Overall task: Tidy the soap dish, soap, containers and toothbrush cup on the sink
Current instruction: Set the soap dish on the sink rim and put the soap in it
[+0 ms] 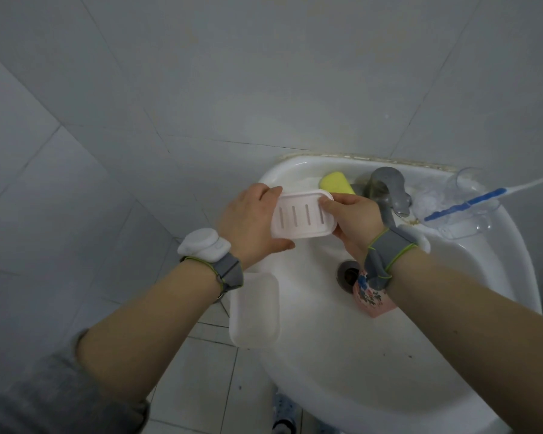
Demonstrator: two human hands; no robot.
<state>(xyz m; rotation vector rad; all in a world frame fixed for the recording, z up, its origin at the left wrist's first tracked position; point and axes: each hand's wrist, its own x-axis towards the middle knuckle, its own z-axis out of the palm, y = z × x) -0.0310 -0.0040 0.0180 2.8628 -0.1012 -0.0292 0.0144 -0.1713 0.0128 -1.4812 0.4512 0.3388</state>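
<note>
Soap dish (304,214), white and slotted, gripped over the sink (342,355) basin by both hands: left hand (251,220) clamped on its 9 o'clock end, right hand (355,223) on its 3 o'clock end. Yellow soap (334,182) just behind at 12 o'clock, beside the tap (386,192). Clear toothbrush cup (464,205) with blue toothbrush (470,203) at 3 o'clock; white container (254,308) on the rim at 7 o'clock; pink floral container (369,296) near the drain (347,272).

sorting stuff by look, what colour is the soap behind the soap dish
Yellow. The soap lies on the sink's back ledge beside the faucet, clearest in the head view.

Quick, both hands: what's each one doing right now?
Left hand: closed on the left end of the slotted soap dish tray.
Right hand: closed on the tray's right end.
</note>
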